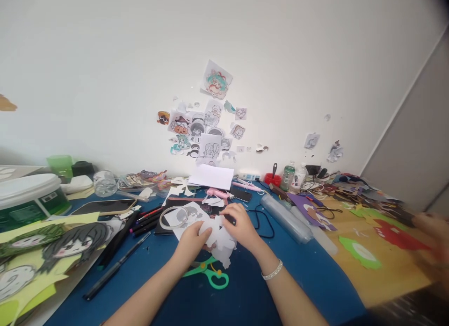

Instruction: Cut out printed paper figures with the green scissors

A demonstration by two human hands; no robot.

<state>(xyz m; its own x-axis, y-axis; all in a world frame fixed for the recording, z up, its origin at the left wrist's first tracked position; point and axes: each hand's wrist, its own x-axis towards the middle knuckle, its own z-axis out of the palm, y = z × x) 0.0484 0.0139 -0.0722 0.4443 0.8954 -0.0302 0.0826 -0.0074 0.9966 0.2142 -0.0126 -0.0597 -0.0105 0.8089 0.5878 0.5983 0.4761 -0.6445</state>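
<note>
A white paper cutout [224, 244] with an uneven outline is held up over the blue mat. My left hand [193, 244] pinches its left side between thumb and fingers. On the upper right, my right hand [242, 225] has its fingers closed at the paper's edge; a small dark rounded object [229, 219] shows by them, too small to name. Green-handled scissors [214, 275] lie on the mat under the cutout, partly hidden. Behind my left hand are a printed sheet [192, 213] and a roll of tape [174, 217].
Several pens [117, 265] and a phone [105, 206] lie at left, beside coloured drawings [75, 244] and a white-lidded tub [28, 190]. Rolled clear plastic [286, 218] sits at right. Bottles [288, 175] stand by the wall. Another person's blurred hand [433, 228] reaches in far right.
</note>
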